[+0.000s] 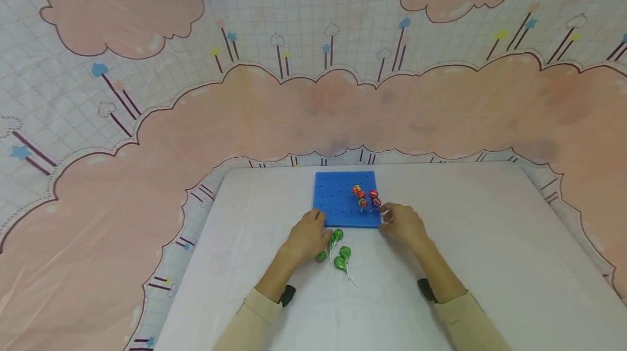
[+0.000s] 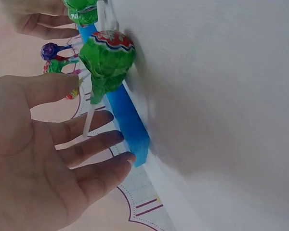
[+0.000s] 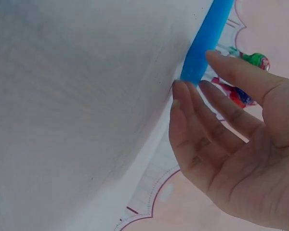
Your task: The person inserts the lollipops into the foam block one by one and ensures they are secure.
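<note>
A blue pegboard [image 1: 333, 198] with rows of small holes lies on the table. Several lollipops in mostly red wrappers [image 1: 361, 195] stand upright in its right part. My left hand [image 1: 309, 235] is at the board's front left corner, fingers extended along its edge. Just before that hand lie several green lollipops [image 1: 340, 263]; one green lollipop [image 2: 108, 55] appears close to the palm in the left wrist view, not gripped. At the front right corner my right hand [image 1: 403, 223] touches the board's edge [image 3: 197, 62] with gently bent fingers, the thumb [image 3: 231, 67] apart from them.
A white table [image 1: 490, 231] carries the board near its far edge. Behind it hangs a patterned cloth [image 1: 343, 106] with pinkish cloud shapes. Dark wrist bands [image 1: 288, 295] sit on both forearms.
</note>
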`<move>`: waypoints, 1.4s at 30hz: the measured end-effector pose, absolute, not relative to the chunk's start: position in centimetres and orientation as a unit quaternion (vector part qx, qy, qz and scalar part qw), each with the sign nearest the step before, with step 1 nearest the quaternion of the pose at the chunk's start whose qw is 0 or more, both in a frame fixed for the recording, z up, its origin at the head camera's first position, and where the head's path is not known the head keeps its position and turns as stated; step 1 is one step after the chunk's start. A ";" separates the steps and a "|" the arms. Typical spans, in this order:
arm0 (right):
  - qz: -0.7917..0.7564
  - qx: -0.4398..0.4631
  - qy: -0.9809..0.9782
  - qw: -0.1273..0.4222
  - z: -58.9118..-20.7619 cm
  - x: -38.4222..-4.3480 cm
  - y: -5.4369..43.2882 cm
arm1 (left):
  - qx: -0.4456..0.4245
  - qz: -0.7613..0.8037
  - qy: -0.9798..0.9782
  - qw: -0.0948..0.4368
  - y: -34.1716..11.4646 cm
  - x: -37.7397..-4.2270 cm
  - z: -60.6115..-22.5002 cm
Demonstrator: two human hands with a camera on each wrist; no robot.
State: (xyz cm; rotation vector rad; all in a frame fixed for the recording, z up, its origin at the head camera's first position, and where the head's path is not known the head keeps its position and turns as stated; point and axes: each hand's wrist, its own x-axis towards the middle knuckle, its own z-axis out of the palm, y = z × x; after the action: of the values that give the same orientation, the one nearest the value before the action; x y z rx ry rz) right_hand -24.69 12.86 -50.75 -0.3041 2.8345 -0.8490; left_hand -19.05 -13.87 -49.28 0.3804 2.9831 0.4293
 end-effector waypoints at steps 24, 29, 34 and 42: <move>-0.281 -0.091 0.952 0.078 -50.9 -24.7 12.9 | 0.154 0.118 0.981 0.025 -11.0 -20.6 -49.6; -0.280 -0.093 0.952 0.076 -50.9 -24.6 12.9 | 0.156 0.122 0.980 0.029 -10.7 -20.5 -49.9; -0.281 -0.098 0.952 0.069 -50.8 -24.5 12.9 | 0.161 0.118 0.980 0.023 -10.6 -20.4 -50.2; -0.284 -0.096 0.952 0.063 -50.7 -24.4 12.9 | 0.162 0.121 0.979 0.015 -10.4 -20.5 -50.3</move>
State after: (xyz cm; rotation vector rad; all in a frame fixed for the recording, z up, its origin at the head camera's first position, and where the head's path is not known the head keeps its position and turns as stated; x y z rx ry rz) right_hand -24.40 12.90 -50.73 -0.2896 2.8764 -0.8576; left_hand -20.46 -10.43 -50.31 0.5034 3.0469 0.3760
